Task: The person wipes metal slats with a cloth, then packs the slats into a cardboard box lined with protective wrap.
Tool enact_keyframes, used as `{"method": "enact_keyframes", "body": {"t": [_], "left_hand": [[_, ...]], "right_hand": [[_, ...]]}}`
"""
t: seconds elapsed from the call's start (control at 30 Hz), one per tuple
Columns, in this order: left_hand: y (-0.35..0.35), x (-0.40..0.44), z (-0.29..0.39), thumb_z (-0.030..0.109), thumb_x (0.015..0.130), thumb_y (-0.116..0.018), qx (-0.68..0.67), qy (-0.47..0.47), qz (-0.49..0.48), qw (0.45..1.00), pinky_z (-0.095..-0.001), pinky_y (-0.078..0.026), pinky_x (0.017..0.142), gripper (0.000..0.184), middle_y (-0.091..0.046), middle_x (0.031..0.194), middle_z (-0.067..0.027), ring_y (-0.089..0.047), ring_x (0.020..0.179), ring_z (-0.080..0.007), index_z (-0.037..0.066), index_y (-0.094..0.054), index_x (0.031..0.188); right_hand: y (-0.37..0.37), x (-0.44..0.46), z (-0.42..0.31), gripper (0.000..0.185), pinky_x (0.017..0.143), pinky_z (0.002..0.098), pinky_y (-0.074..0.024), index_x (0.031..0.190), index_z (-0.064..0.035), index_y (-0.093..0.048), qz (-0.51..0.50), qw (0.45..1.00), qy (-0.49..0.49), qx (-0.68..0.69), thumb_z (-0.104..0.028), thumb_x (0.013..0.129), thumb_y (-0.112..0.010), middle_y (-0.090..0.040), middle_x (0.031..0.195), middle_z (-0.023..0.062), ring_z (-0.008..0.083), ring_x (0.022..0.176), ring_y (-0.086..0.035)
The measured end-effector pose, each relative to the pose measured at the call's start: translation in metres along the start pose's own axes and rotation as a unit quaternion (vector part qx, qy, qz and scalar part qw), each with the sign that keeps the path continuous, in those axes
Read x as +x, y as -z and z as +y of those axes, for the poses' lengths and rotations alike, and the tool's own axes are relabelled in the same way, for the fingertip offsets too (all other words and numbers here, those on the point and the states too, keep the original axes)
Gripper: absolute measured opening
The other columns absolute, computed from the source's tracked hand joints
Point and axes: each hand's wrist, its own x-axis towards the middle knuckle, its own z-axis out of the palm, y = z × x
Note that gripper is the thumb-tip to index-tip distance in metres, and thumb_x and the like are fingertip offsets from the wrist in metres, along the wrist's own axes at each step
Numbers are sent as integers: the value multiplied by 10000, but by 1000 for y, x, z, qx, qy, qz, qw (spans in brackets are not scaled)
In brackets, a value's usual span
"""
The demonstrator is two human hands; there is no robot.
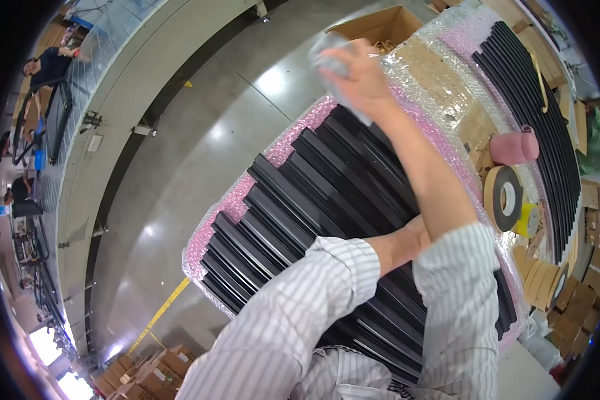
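Note:
My right hand (363, 77) is raised past the far end of several long black profile strips (333, 180), its fingers closed round a crumpled grey-white cloth (333, 57). The cloth is slightly blurred. Lower down, my left hand (415, 235) reaches over the strips, largely covered by my right forearm; its fingers are hidden. The strips lie side by side with staggered ends on pink bubble wrap (197, 257), which covers the work table.
At the right stand a pink mug (513, 145), a black-and-tan tape roll (497, 197), a yellow roll (528, 220) and tan tape rolls (543, 283). More black strips (533, 113) lie beyond. An open cardboard box (380, 27) sits at the back. People work beyond the grey conveyor (73, 193).

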Motion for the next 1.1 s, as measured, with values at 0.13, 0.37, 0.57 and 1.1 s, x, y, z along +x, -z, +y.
{"method": "enact_keyframes", "body": {"t": [0.13, 0.37, 0.57, 1.1], "left_hand": [[28, 4, -23, 579, 855, -504, -283, 15, -17, 959, -424, -123, 1179, 846, -217, 1545, -166, -197, 1425, -342, 16, -297, 1452], [-31, 5, -11, 679, 774, -500, -42, 78, 149, 985, -471, -86, 1172, 1029, -174, 1534, -248, -117, 1438, -399, -92, -281, 1419], [6, 13, -29, 717, 764, -481, -122, 28, -26, 992, -504, -59, 1165, 1067, -175, 1511, -297, -90, 1434, -426, -108, -281, 1412], [79, -18, -21, 415, 859, -564, -373, 4, 80, 924, -449, -288, 1065, 667, -359, 1397, -180, -322, 1330, -289, -23, -403, 1336]], "right_hand": [[126, -64, -7, 282, 792, 368, -509, 1103, -112, -653, 99, 980, -157, -70, -235, 852, -686, -567, 1028, 131, 291, 926, -615], [68, -150, -7, 226, 658, 483, -530, 990, -30, -584, -62, 885, -329, -323, -206, 849, -605, -580, 1004, 207, 410, 766, -641], [12, -68, -16, 205, 669, 478, -544, 900, 14, -605, -27, 913, -315, -257, -180, 840, -578, -604, 967, 231, 407, 753, -654], [164, -118, -151, 233, 769, 248, -504, 1160, -9, -605, 140, 831, -304, 445, -107, 951, -565, -670, 1020, 55, 99, 887, -621]]}}
